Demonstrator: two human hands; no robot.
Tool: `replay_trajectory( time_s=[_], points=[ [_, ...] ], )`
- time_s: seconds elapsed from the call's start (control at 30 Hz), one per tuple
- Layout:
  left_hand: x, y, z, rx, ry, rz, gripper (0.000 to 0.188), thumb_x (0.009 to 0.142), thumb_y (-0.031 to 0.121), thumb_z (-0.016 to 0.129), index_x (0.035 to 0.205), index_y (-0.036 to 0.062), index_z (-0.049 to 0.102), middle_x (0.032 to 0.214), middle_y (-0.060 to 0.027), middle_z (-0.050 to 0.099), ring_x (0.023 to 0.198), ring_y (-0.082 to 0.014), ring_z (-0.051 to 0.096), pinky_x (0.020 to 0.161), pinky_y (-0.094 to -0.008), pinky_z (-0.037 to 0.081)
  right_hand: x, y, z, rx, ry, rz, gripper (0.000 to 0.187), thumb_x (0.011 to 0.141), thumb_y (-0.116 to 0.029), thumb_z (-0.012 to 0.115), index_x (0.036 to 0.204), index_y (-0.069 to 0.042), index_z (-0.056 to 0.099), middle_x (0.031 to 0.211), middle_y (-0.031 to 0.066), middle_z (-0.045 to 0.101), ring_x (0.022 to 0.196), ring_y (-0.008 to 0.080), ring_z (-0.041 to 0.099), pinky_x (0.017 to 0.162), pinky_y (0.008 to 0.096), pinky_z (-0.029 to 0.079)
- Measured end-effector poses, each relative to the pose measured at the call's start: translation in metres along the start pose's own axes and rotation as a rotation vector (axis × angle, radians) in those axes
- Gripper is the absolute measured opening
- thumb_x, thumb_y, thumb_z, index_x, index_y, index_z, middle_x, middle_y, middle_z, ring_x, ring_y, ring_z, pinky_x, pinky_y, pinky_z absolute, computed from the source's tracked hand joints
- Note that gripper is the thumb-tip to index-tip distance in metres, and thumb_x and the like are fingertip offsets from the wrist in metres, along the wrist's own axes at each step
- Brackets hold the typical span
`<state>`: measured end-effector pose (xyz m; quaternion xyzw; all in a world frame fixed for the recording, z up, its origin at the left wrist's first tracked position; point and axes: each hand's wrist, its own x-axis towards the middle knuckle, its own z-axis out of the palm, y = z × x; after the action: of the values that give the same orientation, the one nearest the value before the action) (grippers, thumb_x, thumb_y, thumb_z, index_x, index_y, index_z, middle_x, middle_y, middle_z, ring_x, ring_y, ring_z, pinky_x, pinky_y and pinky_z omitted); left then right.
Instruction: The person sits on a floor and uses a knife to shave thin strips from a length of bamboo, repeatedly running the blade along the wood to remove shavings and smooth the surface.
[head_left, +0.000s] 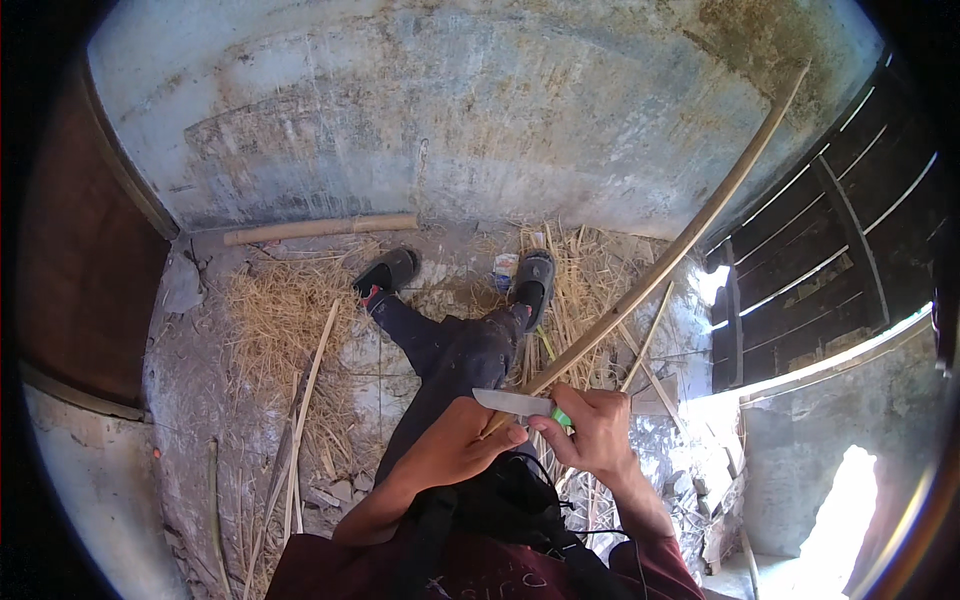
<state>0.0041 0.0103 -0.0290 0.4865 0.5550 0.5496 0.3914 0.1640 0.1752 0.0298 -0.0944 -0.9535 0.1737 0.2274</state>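
Your right hand (pixel 590 432) has its fingers clenched on a green-handled knife (pixel 508 402), blade across a long tan strip (pixel 640 288) whose near end your left fingers (pixel 452 440) grasp. The strip slants above the floor (pixel 190 420) toward its far right corner; a bamboo pole (pixel 320 229) lines the far edge.

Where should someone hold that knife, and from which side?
Probably by its green handle, coming from the right, where the right hand grips it. The knife's bare metal blade points left across the long tan strip, close to the left hand, so reaching from that side looks riskier.
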Motion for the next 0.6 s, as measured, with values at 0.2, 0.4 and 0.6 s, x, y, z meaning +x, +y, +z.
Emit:
replay_trajectory(
  time_s=[0.2, 0.4, 0.6],
  points=[
    [0.001, 0.011, 0.002, 0.053, 0.028, 0.072, 0.05, 0.113, 0.045, 0.055, 0.109, -0.0035, 0.066, 0.07, -0.018, 0.056, 0.059, -0.0299, 0.048, 0.059, -0.044, 0.039, 0.006, -0.005, -0.007, -0.003, 0.012, -0.022, 0.039, 0.093, -0.044, 0.082, 0.085, -0.011, 0.063, 0.06, 0.0071, 0.058, 0.049, 0.0298, 0.061, 0.048, 0.0414, 0.046],
    [0.006, 0.007, 0.005, 0.222, 0.109, 0.171, 0.052, 0.113, 0.047, 0.053, 0.106, -0.004, 0.065, 0.075, -0.0231, 0.062, 0.071, -0.0484, 0.06, 0.064, -0.0506, 0.043, 0.004, 0.0, -0.004, -0.04, 0.049, -0.01, 0.044, 0.09, -0.045, 0.083, 0.08, -0.008, 0.062, 0.058, 0.0088, 0.056, 0.047, 0.0318, 0.057, 0.047, 0.0413, 0.043],
    [0.003, 0.017, 0.005, 0.192, 0.094, 0.074, 0.053, 0.113, 0.047, 0.054, 0.102, -0.0039, 0.063, 0.075, -0.023, 0.063, 0.069, -0.0453, 0.063, 0.063, -0.0491, 0.044, 0.006, 0.004, -0.008, -0.093, 0.068, -0.015, 0.042, 0.091, -0.044, 0.083, 0.081, -0.009, 0.062, 0.059, 0.0081, 0.057, 0.047, 0.0311, 0.058, 0.047, 0.0416, 0.044]
  ],
)
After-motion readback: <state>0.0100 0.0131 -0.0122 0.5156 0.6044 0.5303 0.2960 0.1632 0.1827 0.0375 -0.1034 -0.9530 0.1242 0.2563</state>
